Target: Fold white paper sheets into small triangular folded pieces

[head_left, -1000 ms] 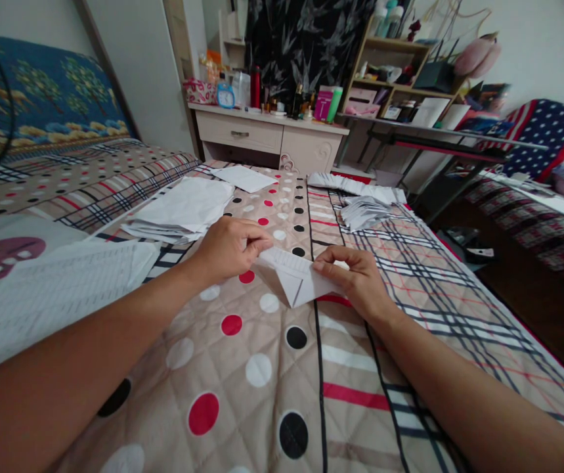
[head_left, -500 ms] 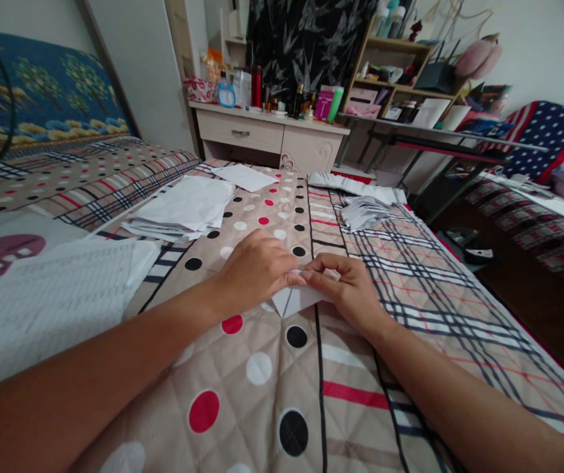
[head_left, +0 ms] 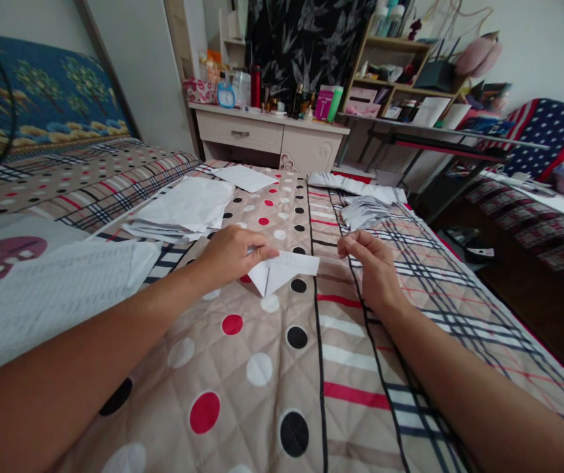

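Observation:
My left hand pinches a small folded piece of white paper by its left end, just above the bed. The paper has a triangular point facing me and a straight strip reaching right, with faint print on it. To the right of the paper, apart from it, my right hand is closed, thumb against the bent fingers, and nothing shows in it. Past my left hand lies a stack of white paper sheets. Beyond my right hand is a pile of narrow folded papers.
Patterned quilt covers the bed. Printed sheets lie at the left, a single white sheet farther back. A long white folded strip rests behind the narrow pile. A dresser stands at the bed's far end.
My right hand has let go of the folded paper and moved right. My left hand has drawn the paper left, so its strip now shows.

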Tool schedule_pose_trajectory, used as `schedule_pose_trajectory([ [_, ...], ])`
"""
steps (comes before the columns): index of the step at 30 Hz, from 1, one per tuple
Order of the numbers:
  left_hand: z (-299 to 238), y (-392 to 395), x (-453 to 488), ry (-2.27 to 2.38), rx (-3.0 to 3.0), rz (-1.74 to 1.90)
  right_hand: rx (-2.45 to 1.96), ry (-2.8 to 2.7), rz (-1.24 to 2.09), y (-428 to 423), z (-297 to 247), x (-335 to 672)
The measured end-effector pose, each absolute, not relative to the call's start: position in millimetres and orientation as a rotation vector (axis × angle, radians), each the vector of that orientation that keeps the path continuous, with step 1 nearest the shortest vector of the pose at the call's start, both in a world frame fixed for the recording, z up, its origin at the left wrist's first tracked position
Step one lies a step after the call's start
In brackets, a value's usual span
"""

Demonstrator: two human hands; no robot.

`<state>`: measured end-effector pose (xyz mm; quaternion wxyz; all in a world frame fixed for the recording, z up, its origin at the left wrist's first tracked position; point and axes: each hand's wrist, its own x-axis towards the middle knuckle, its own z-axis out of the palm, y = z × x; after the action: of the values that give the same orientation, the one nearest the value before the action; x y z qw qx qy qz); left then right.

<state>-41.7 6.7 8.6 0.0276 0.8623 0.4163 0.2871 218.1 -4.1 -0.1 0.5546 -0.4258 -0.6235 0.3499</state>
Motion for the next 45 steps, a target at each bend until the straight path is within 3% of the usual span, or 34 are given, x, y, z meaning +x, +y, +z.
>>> schedule_pose_trajectory([
  [6,8,-7,-18,1.036,2.73,0.91,-1.057,-1.832,0.971,-29,6,188],
  [14,12,-20,-7,1.01,2.594,1.068,-1.094,-1.878,0.751,-37,10,182],
  [31,21,2,-35,1.187,2.228,0.846,-1.124,-1.694,1.085,-18,6,201],
  [45,18,15,-53,1.26,2.191,0.806,-1.179,-1.594,1.08,-3,0,219],
])
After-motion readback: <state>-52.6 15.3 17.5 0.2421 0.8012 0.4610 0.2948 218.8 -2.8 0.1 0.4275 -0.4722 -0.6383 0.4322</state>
